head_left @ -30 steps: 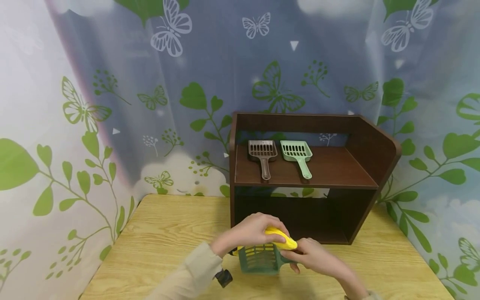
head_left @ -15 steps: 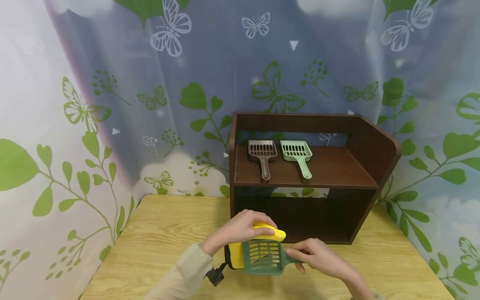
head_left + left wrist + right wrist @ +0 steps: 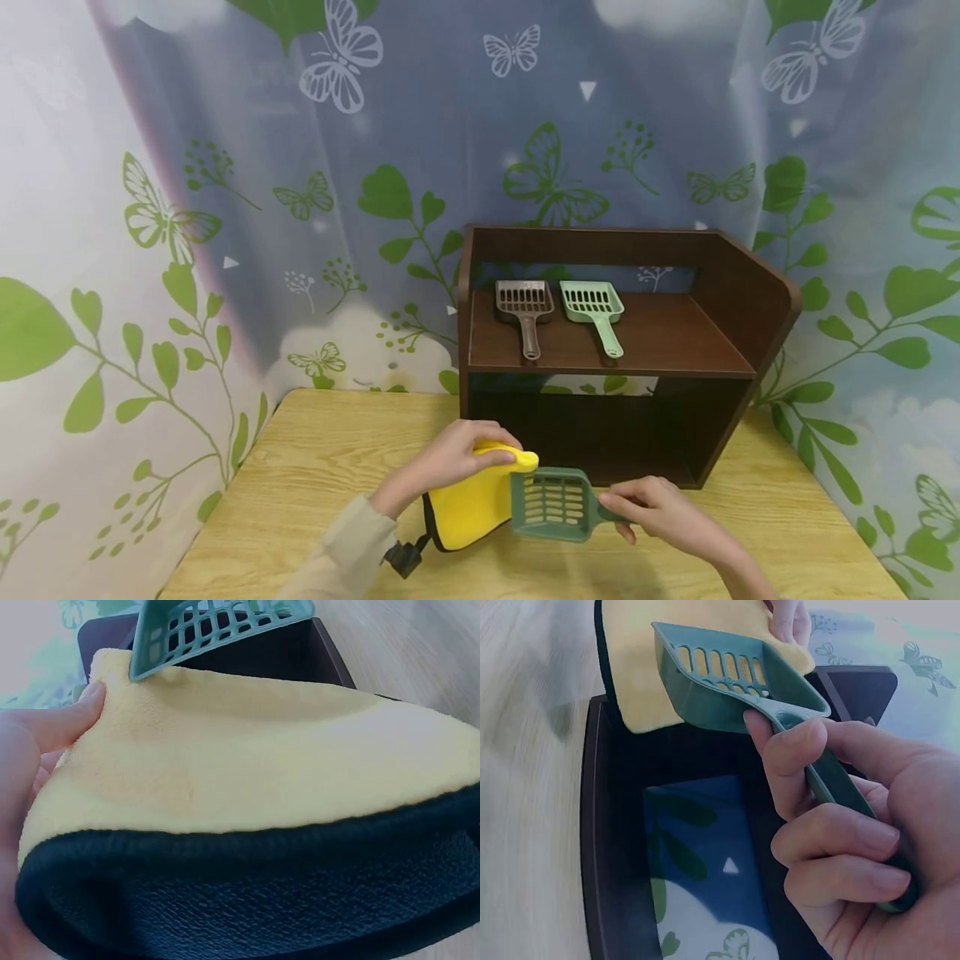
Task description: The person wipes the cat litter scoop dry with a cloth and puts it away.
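My left hand (image 3: 457, 458) pinches the top of a yellow cloth (image 3: 468, 504) with a black border and a dark underside. In the left wrist view the cloth (image 3: 225, 757) hangs spread from the thumb and fingers. My right hand (image 3: 652, 508) grips the handle of a dark green slotted litter scoop (image 3: 555, 527). Fingers wrap around that handle in the right wrist view, where the scoop (image 3: 705, 705) is in front of part of the cloth. The scoop's left edge lies close against the cloth; whether they touch I cannot tell.
Behind the hands stands a dark brown two-tier shelf (image 3: 480, 367) on a wood-grain table (image 3: 337, 450). A brown litter scoop (image 3: 528, 329) and a light green litter scoop (image 3: 603, 321) lie on its upper tier. A patterned curtain (image 3: 420, 100) hangs behind.
My left hand and the cloth have moved left, off the scoop's face, and the cloth hangs more into view. My right hand and the scoop have shifted right.
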A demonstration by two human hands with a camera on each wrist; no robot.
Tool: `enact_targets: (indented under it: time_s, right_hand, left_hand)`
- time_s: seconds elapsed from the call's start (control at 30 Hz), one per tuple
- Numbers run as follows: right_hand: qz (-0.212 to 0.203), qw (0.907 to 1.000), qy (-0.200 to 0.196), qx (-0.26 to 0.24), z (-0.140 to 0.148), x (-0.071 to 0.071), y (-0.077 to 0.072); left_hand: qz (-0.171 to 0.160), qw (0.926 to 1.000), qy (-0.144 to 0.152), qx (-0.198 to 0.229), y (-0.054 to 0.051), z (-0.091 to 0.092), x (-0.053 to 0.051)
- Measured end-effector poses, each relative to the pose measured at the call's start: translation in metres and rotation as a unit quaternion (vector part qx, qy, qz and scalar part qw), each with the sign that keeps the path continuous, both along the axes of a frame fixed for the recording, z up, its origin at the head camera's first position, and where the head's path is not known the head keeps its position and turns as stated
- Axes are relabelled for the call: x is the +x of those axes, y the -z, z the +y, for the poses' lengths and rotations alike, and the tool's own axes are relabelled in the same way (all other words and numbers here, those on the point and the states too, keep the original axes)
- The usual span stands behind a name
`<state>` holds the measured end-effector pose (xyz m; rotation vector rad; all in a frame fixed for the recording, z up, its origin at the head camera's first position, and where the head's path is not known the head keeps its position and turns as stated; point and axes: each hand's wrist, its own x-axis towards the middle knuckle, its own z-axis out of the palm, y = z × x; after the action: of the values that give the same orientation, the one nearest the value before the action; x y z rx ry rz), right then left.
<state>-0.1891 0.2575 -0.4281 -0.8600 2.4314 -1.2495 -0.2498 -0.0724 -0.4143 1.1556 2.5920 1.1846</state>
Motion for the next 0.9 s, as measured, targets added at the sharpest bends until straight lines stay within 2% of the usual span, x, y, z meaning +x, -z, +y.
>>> enact_targets:
  time_s: [0.13, 0.2, 0.27, 0.33, 0.4, 0.5, 0.63, 0.73, 0.9]
  right_hand:
    - [-0.054, 0.9978, -0.014, -0.036, 0.006, 0.001, 0.007]
    - [-0.083, 0.9949, -0.009, -0.057, 0.008, 0.002, 0.012]
    - [-0.11, 0.9915, 0.012, -0.069, 0.008, 0.004, 0.015]
    - [-0.118, 0.9888, 0.036, -0.084, 0.006, 0.005, 0.018]
    - [-0.128, 0.9845, 0.076, -0.093, 0.002, 0.007, 0.02]
    - [-0.147, 0.9724, 0.139, -0.116, -0.006, 0.01, 0.024]
    - [-0.201, 0.9446, 0.207, -0.157, -0.02, 0.015, 0.028]
    - [-0.224, 0.9273, 0.223, -0.201, -0.03, 0.02, 0.031]
    - [-0.233, 0.9052, 0.227, -0.273, -0.052, 0.027, 0.038]
  left_hand:
    - [-0.004, 0.9996, -0.019, 0.02, 0.004, -0.004, 0.003]
    - [0.003, 0.9986, -0.036, 0.038, 0.006, -0.005, 0.004]
    - [0.017, 0.9963, -0.058, 0.062, 0.01, -0.004, 0.004]
    - [0.036, 0.9922, -0.081, 0.087, 0.014, -0.002, 0.005]
    - [0.054, 0.9868, -0.106, 0.11, 0.018, 0.002, 0.006]
    - [0.075, 0.9761, -0.143, 0.146, 0.023, 0.008, 0.007]
    - [0.079, 0.9591, -0.194, 0.19, 0.026, 0.018, 0.007]
    - [0.068, 0.9487, -0.224, 0.212, 0.028, 0.025, 0.008]
    - [0.059, 0.938, -0.259, 0.223, 0.029, 0.038, 0.008]
